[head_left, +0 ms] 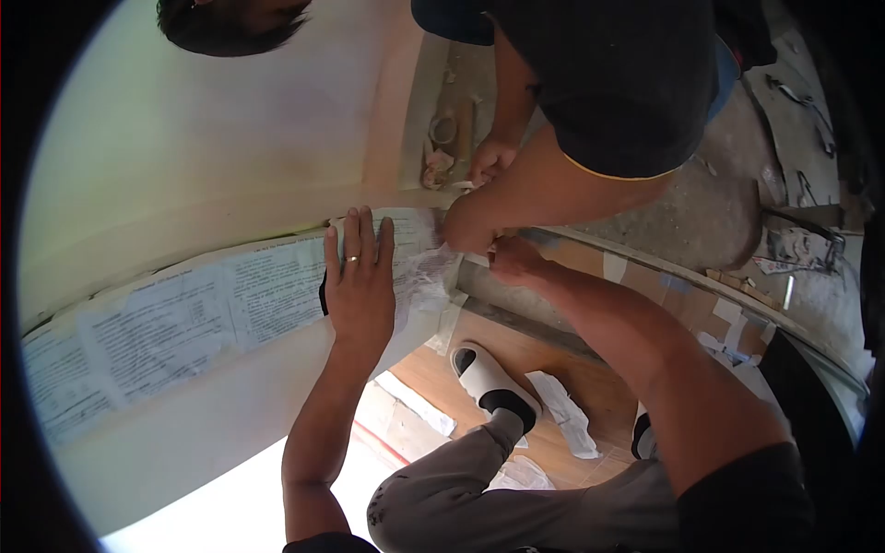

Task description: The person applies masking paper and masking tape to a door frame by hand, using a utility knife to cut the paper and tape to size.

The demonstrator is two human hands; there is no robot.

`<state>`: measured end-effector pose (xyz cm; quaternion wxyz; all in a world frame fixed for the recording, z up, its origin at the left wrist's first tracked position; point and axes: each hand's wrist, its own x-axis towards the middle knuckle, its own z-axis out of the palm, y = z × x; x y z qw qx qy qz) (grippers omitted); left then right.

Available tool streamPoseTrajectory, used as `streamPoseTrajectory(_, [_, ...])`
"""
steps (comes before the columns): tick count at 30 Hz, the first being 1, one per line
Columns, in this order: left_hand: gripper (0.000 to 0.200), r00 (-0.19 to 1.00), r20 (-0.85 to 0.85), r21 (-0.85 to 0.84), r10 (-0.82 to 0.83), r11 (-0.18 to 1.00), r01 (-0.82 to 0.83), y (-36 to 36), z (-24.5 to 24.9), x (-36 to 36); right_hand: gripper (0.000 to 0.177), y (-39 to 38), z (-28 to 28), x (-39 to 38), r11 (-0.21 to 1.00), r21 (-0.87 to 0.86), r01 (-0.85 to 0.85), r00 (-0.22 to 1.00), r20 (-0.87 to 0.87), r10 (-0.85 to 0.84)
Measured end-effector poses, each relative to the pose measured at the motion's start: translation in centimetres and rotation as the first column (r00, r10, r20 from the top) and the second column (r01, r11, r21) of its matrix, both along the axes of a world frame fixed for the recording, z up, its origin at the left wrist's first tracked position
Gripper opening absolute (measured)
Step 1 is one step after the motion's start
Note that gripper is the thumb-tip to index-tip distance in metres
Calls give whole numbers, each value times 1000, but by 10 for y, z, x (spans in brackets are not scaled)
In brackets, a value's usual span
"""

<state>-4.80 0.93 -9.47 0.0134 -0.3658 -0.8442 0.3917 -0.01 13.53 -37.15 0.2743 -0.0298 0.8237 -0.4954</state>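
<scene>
Head view shows a cream panel (184,138) filling the left side, curved, with a strip of newspaper (184,323) lying flat along it from the far left edge toward the middle. At the strip's right part the left hand (359,286) lies palm down on the newspaper, its fingers (359,235) straight and close together, a ring (352,261) on one of them.

Just right of that hand the newspaper ends in a crumpled, torn edge. The right hand (512,258) is at that edge with its fingers curled in; whether they pinch the paper cannot be told. A co-worker's hand (466,226) touches the same edge from above, right against the right hand. The co-worker crouches at the top, the other hand (489,158) set down near a tape roll (442,129).

Below the hands, a foot in a white sandal (484,378) stands on the brown floor (433,369), with paper scraps (562,410) lying beside it.
</scene>
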Motion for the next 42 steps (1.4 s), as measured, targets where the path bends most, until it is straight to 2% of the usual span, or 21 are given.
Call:
streamPoseTrajectory(2, [86,1000,-8,45,-8,999,8,3,-1,-4,33,-1,-5,1,901,24,434,893,123,-433])
streamPoseTrajectory(3, [84,999,25,83,23,996,-25,5,1,-3,33,-3,-7,-4,899,51,435,892,112,-438])
streamPoseTrajectory(5, [83,995,66,134,71,988,-79,4,4,2,33,-16,-10,-15,796,52,602,794,57,-605])
streamPoseTrajectory(6, [82,989,104,192,101,974,-120,6,4,2,33,-14,-6,-19,807,62,587,807,34,-590])
streamPoseTrajectory(8, [80,980,132,236,149,955,-177,6,4,5,25,-18,19,-19,495,-335,802,596,389,-702])
streamPoseTrajectory(9, [81,973,147,282,179,935,-215,7,3,7,25,-21,23,-20,500,-344,795,606,391,-693])
streamPoseTrajectory(12, [80,957,168,347,238,894,-283,12,-5,8,16,-36,18,-17,248,-513,822,533,540,-651])
streamPoseTrajectory(16, [79,934,203,337,293,875,-348,18,-3,10,32,-67,37,-1,312,-419,853,521,655,-546])
streamPoseTrajectory(19, [79,939,180,322,294,884,-339,15,-6,9,47,-84,49,15,351,-388,852,520,551,-653])
streamPoseTrajectory(21, [79,941,167,312,295,889,-334,14,-10,9,64,-91,56,24,440,-417,795,544,171,-822])
streamPoseTrajectory(22, [78,943,151,313,296,891,-330,14,-10,9,64,-92,61,24,438,-408,801,539,176,-823])
streamPoseTrajectory(24, [77,945,142,309,294,894,-325,14,-11,10,73,-95,73,24,532,-392,750,558,-58,-828])
streamPoseTrajectory(27, [70,958,107,282,266,916,-286,12,-11,10,79,-116,86,16,499,-479,722,480,-172,-860])
streamPoseTrajectory(31, [59,970,66,246,233,939,-242,12,-12,11,75,-121,123,-5,451,-587,672,412,-210,-887])
streamPoseTrajectory(33, [57,966,84,278,243,926,-257,13,-10,13,70,-127,111,-12,371,-594,714,391,-101,-915])
streamPoseTrajectory(35, [58,956,108,226,273,930,-291,14,-5,16,51,-115,81,-15,367,-456,811,371,-85,-925])
streamPoseTrajectory(36, [58,958,102,231,267,931,-284,14,-5,16,46,-109,55,-19,220,-535,816,316,94,-944])
streamPoseTrajectory(38, [59,955,107,235,277,926,-295,11,-6,18,42,-71,18,-25,436,-331,837,478,54,-877])
streamPoseTrajectory(40, [60,961,96,241,259,931,-275,7,-9,18,37,-39,-14,-42,561,-249,790,562,-75,-824])
streamPoseTrajectory(41, [62,967,85,248,240,935,-254,6,-10,18,37,-26,-22,-50,564,-249,787,565,-77,-822])
streamPoseTrajectory(42, [62,967,84,248,242,935,-255,6,-10,18,37,-13,-27,-58,666,-348,660,701,-33,-712])
